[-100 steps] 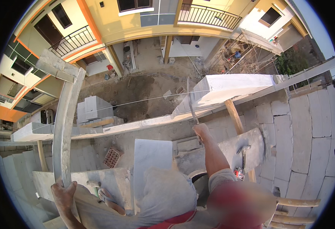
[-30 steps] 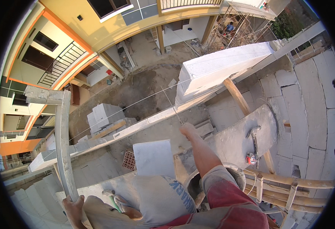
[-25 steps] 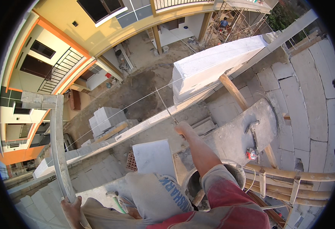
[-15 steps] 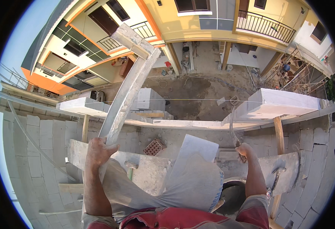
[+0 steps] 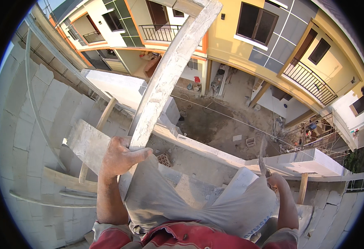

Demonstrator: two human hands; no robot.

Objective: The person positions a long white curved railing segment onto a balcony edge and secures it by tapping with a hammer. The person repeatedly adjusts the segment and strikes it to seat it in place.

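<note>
My left hand is closed around the lower part of a long, mortar-crusted bar. The bar leans up and away to the right, and a crosspiece joins it near its far end, partly cut off by the picture's top edge. In my right hand is a trowel, its thin grey blade seen nearly edge-on and pointing away. A white block stands close to my right knee, partly covered by my grey trousers. Beyond my hands runs a low wall of pale blocks.
A taut string crosses above the wall. Beyond the wall is a drop to a muddy yard facing yellow houses. A board and wooden props stand at left. A perforated red brick lies below.
The view has turned, so the wall now slants down to the right. The bar's far end has moved up and right. Both hands keep their hold.
</note>
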